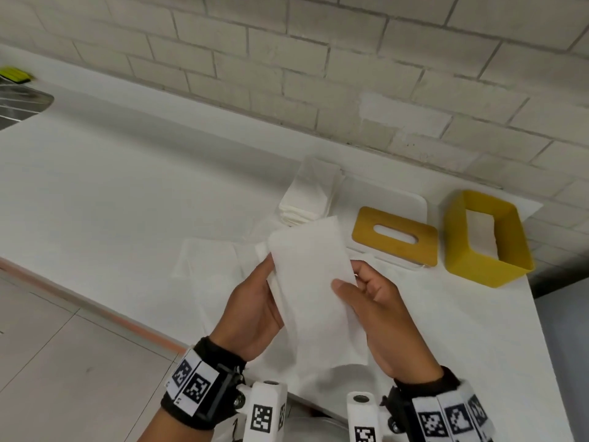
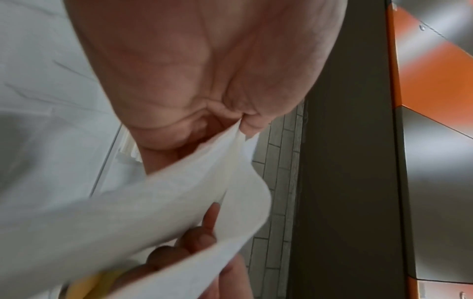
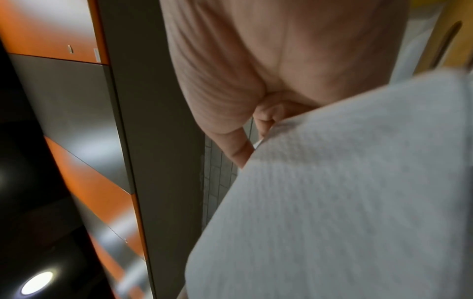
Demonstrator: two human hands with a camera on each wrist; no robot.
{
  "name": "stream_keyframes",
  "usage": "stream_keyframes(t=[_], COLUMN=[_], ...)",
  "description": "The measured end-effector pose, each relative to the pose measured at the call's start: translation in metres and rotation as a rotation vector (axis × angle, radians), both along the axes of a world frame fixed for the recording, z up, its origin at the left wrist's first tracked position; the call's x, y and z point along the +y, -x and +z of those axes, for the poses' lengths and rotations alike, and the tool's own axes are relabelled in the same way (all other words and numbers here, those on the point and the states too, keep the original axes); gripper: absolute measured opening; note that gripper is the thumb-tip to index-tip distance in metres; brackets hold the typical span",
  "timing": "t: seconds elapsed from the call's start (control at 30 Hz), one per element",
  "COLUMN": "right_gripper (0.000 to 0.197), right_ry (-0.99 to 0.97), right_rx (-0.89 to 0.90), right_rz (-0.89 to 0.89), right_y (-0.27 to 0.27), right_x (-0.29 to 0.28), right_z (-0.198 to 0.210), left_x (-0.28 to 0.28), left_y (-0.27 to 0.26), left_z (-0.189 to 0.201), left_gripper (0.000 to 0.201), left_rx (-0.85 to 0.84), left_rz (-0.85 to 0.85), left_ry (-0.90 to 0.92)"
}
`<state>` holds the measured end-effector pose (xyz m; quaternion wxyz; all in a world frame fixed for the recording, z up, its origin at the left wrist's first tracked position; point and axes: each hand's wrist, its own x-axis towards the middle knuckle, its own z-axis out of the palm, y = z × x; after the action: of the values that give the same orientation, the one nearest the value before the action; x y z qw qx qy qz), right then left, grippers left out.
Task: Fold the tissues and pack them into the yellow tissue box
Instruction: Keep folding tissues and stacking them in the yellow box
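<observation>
I hold a white tissue (image 1: 310, 282) upright above the counter, folded into a long strip. My left hand (image 1: 255, 307) grips its left edge, and the left wrist view shows the tissue (image 2: 153, 212) pinched between thumb and fingers. My right hand (image 1: 373, 301) pinches the right edge with the thumb on top; the tissue (image 3: 345, 192) fills the right wrist view. The yellow tissue box body (image 1: 487, 237) stands open on the counter to the right, with white tissue inside. Its yellow lid (image 1: 395, 236) with an oval slot lies left of it.
A stack of folded tissues (image 1: 310, 196) sits behind the held one. More unfolded tissues (image 1: 210, 263) lie flat on the white counter (image 1: 111, 186). A white tray (image 1: 414, 199) lies under the lid. A tiled wall runs behind; a sink (image 1: 19, 103) is far left.
</observation>
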<state>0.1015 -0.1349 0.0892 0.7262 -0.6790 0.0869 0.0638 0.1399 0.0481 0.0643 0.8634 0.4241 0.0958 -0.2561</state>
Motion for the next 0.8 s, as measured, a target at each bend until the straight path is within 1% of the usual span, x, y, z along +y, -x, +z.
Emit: stream_keyframes(t=[0.13, 0.27, 0.43, 0.5, 0.57, 0.67, 0.8], right_gripper=[0.027, 0.029, 0.029, 0.029, 0.028, 0.028, 0.027], right_ry=[0.044, 0.055, 0.049, 0.047, 0.036, 0.029, 0.021], right_rx=[0.026, 0.040, 0.043, 0.050, 0.059, 0.059, 0.082], right_rz=[0.026, 0.029, 0.036, 0.035, 0.034, 0.026, 0.007], right_y=[-0.001, -0.001, -0.002, -0.002, -0.004, -0.005, -0.006], right_x=[-0.009, -0.010, -0.011, -0.012, -0.014, -0.015, -0.016], right_z=[-0.001, -0.004, -0.005, -0.005, -0.006, -0.005, -0.006], left_x=[-0.001, -0.004, -0.006, -0.008, -0.010, -0.013, -0.019], left_y=[-0.004, -0.006, -0.008, -0.007, -0.007, -0.007, -0.007], left_z=[-0.002, -0.003, -0.001, 0.001, 0.003, 0.002, 0.002], left_gripper=[0.057, 0.066, 0.077, 0.072, 0.060, 0.047, 0.041], left_rx=[0.008, 0.015, -0.030, -0.056, -0.083, -0.085, -0.076], left_rz=[0.010, -0.007, -0.064, -0.094, -0.115, -0.097, -0.106], left_ry=[0.001, -0.016, -0.035, -0.042, -0.070, -0.110, -0.134])
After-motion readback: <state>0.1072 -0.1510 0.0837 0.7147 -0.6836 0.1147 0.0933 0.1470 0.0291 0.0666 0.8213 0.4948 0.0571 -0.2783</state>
